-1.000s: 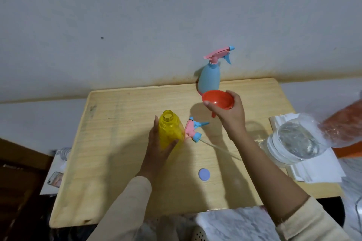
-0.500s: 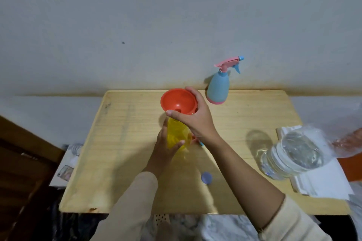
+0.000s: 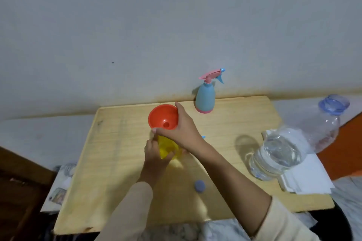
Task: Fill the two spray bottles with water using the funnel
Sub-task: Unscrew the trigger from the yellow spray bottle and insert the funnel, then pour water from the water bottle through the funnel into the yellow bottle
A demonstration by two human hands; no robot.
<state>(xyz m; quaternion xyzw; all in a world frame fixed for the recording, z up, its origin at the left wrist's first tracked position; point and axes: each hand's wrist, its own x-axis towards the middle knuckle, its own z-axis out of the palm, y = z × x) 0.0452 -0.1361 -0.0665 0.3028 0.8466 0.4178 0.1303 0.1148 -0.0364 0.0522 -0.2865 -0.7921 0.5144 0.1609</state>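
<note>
An open yellow spray bottle (image 3: 166, 147) stands mid-table, and my left hand (image 3: 155, 155) grips its body from the near side. A red funnel (image 3: 163, 116) sits on top of the bottle's mouth; my right hand (image 3: 181, 130) holds the funnel's rim with thumb and fingers. A blue spray bottle (image 3: 205, 98) with a pink trigger head stands upright at the table's far edge. The yellow bottle's spray head is almost hidden behind my right hand; only a blue tip (image 3: 203, 136) shows.
A large clear water bottle (image 3: 278, 154), uncapped, stands at the right on white paper (image 3: 307, 178). Its blue cap (image 3: 199, 186) lies on the wooden table (image 3: 109, 162) near the front. A wall rises just behind the table. A phone (image 3: 57, 194) lies lower left, off the table.
My right hand carried the red funnel left from near the blue bottle and set it on the yellow bottle's mouth. My left hand kept its grip on the yellow bottle.
</note>
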